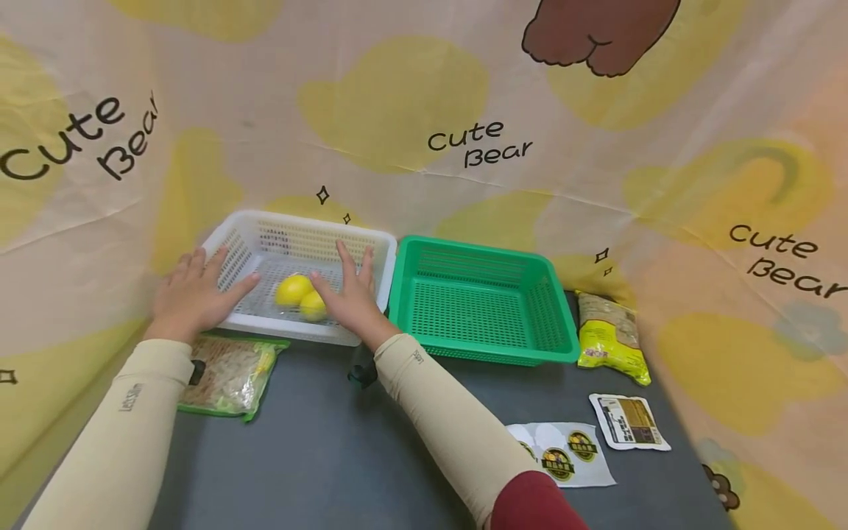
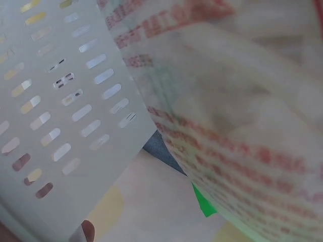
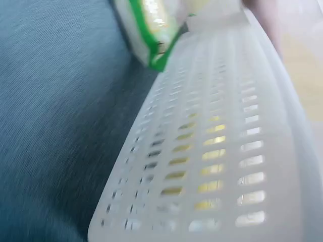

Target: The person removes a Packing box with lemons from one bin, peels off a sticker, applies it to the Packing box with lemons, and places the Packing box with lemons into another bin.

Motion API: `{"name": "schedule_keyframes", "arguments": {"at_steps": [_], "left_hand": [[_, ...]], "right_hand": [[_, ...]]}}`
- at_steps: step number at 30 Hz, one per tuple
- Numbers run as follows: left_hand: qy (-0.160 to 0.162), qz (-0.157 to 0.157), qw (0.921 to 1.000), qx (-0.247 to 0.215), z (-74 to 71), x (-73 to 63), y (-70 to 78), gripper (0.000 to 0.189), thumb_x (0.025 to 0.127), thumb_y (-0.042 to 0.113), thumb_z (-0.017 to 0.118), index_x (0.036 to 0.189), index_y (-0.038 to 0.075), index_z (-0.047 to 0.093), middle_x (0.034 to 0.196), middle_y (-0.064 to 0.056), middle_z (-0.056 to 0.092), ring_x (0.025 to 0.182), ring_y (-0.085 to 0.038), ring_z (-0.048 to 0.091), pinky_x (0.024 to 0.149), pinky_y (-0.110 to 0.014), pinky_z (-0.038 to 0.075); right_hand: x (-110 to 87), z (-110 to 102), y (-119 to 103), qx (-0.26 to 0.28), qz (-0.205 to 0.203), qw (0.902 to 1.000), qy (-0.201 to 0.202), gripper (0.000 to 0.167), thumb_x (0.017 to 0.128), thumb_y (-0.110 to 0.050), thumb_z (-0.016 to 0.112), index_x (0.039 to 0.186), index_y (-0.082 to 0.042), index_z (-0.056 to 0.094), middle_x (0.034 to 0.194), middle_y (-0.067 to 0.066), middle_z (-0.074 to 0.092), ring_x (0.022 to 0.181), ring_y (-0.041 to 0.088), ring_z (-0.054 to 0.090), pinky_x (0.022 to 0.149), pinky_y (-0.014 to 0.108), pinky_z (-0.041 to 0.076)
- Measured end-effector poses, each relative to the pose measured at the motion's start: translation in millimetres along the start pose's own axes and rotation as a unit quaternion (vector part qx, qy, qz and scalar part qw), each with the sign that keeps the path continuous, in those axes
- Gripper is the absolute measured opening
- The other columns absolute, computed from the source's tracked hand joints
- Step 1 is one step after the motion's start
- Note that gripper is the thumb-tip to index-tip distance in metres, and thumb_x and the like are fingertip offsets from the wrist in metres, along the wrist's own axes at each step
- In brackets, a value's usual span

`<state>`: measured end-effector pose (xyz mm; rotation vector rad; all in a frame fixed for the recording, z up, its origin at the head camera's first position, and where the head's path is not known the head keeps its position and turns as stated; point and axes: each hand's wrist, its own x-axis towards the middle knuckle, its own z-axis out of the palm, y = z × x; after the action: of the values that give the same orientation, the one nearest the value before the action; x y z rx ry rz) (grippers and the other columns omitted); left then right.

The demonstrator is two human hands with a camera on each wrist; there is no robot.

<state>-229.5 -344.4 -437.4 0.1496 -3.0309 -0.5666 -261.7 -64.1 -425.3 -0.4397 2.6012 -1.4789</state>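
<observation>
A white slotted basket (image 1: pixel 318 335) stands at the back left, holding two yellow lemons (image 1: pixel 293 290) in what looks like clear wrap. My left hand (image 1: pixel 192 291) lies at the basket's left end, fingers extended and thumb reaching over the rim. Over the right part of the basket is my right hand (image 1: pixel 354 298), fingers spread, thumb close to the lemons; whether it touches them I cannot tell. Below my left hand lies a clear bag with green edges (image 1: pixel 228 375), its printed film (image 2: pixel 227 101) filling much of the left wrist view. Lemon yellow shows through the basket wall (image 3: pixel 227 166) in the right wrist view.
A green basket (image 1: pixel 486 350) stands against the white one's right side. Farther right lie a yellow packet (image 1: pixel 609 338), a white-edged flat pack (image 1: pixel 629 422) and a sheet with round labels (image 1: pixel 583 471). Printed cloth (image 1: pixel 397 110) hangs behind the grey table (image 1: pixel 291 471).
</observation>
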Motion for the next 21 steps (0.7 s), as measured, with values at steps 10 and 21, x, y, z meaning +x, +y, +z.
{"name": "schedule_keyframes", "arguments": {"at_steps": [10,21], "left_hand": [[-0.001,-0.002,1.0000,-0.003,5.4,6.3,-4.9,0.107,0.098,0.084,0.030,0.171,0.011,0.003,0.170,-0.033,-0.010,0.155,-0.057,-0.008,0.115,-0.080,0.000],[-0.002,-0.006,1.0000,-0.008,4.7,5.8,-4.0,0.108,0.098,0.084,0.031,0.170,0.010,0.002,0.170,-0.034,-0.010,0.154,-0.058,-0.007,0.115,-0.080,0.001]], "right_hand": [[32.0,14.9,6.0,-0.011,0.121,0.9917,-0.042,0.085,0.099,-0.073,0.053,0.167,-0.055,0.005,0.176,0.017,-0.014,0.159,0.051,0.001,0.119,0.075,0.017],[49.0,19.5,17.1,-0.046,0.174,0.9752,-0.130,0.090,0.098,-0.075,0.052,0.168,-0.051,0.001,0.175,0.020,-0.011,0.160,0.046,-0.001,0.122,0.070,0.018]]}}
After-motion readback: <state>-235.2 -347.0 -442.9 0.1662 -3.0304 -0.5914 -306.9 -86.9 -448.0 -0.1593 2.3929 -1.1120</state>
